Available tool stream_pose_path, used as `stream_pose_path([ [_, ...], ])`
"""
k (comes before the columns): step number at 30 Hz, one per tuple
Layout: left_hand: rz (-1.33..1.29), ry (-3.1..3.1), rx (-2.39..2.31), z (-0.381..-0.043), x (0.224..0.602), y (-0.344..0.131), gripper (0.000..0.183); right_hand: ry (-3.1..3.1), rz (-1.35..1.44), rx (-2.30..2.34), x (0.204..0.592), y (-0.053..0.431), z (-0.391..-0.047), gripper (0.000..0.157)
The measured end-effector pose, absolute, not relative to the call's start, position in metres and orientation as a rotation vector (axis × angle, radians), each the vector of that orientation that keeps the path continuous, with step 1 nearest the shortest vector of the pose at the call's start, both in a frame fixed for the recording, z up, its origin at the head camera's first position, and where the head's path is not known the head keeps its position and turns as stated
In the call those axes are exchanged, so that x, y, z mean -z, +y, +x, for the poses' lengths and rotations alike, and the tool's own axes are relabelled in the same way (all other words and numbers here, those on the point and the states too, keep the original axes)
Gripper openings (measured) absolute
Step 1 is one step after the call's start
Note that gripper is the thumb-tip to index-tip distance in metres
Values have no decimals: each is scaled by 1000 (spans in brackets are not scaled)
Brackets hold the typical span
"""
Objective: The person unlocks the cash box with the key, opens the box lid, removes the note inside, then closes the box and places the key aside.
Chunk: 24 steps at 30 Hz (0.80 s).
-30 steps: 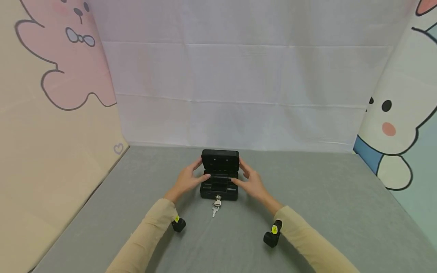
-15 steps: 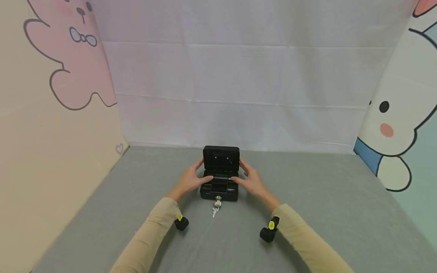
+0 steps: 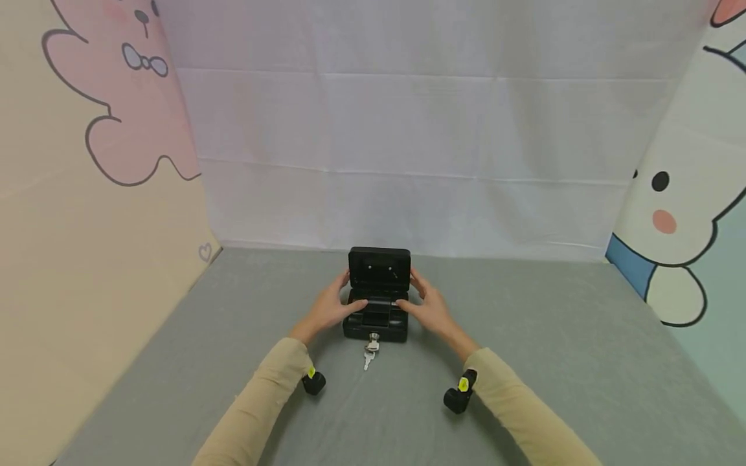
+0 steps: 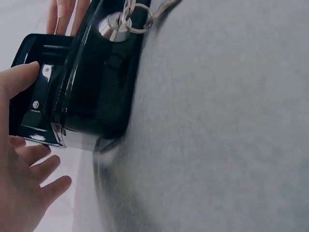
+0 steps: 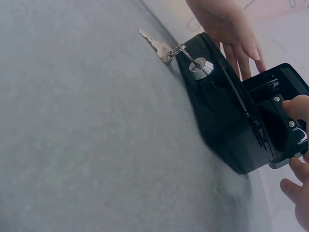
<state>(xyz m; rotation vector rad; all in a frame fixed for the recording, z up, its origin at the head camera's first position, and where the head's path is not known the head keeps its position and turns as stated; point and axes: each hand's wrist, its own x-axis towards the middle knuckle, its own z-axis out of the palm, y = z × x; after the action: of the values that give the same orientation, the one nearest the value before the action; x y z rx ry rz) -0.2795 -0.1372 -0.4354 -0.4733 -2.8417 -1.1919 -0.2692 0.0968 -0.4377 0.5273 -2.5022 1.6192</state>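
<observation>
Blk. cash box (image 3: pixel 376 320) sits on the grey cloth (image 3: pixel 542 362), approx. centred near the rear edge, front facing the person; hinged lid (image 3: pixel 379 268) is up. L. hand (image 3: pixel 326 309) and r. hand (image 3: pixel 432 314) flank it, one each side, fingers spread and relaxed by the lid's side edges, thumbs reaching inward over the box; no firm grip seen, and whether the thumb tips touch anything cannot be told. Risk, in insp.'s judgement: w/o a firm hold the lid could drop if both hands left it short of its resting angle, poss. catching the thumbs; too hard a push rearward could strain the hinge or tip the box; uneven pressure L. vs. R. could twist the lid or slew the box on the cloth. Re: surroundings: a key is in the front lock (image 5: pixel 201 68), w/ another key (image 5: pixel 159 50) hanging off its ring onto the cloth, so a forward slide or sleeve snag could bend it. Wrist cams. (image 3: pixel 315 382) (image 3: pixel 456 399) stand nr. the cuffs, apart from the box. White backdrop (image 3: pixel 408 129) rises behind; clearance to the lid unclear, poss. obstruction if the box shifts back
</observation>
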Motion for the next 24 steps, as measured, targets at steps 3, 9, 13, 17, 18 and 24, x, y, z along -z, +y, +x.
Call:
stream_pose_path([
  [3, -502, -2843, 1196, -276, 437, -138, 89, -2493, 524, -1573, 437, 98, -268, 73],
  [9, -532, -2870, 1203, -273, 444, -144, 87, -2457, 485, -1499, 436, 97, -265, 66],
  [13, -517, -2900, 1240, -266, 446, -150, 87, -2422, 480, -1431, 434, 94, -262, 59],
  [17, -504, -2916, 1231, -262, 447, -154, 86, -2440, 553, -1320, 432, 87, -260, 52],
  [18, -505, -2920, 1225, -262, 448, -155, 86, -2453, 585, -1291, 432, 85, -259, 51],
  [24, -514, -2946, 1203, -259, 449, -158, 84, -2522, 786, -1187, 436, 72, -263, 44],
])
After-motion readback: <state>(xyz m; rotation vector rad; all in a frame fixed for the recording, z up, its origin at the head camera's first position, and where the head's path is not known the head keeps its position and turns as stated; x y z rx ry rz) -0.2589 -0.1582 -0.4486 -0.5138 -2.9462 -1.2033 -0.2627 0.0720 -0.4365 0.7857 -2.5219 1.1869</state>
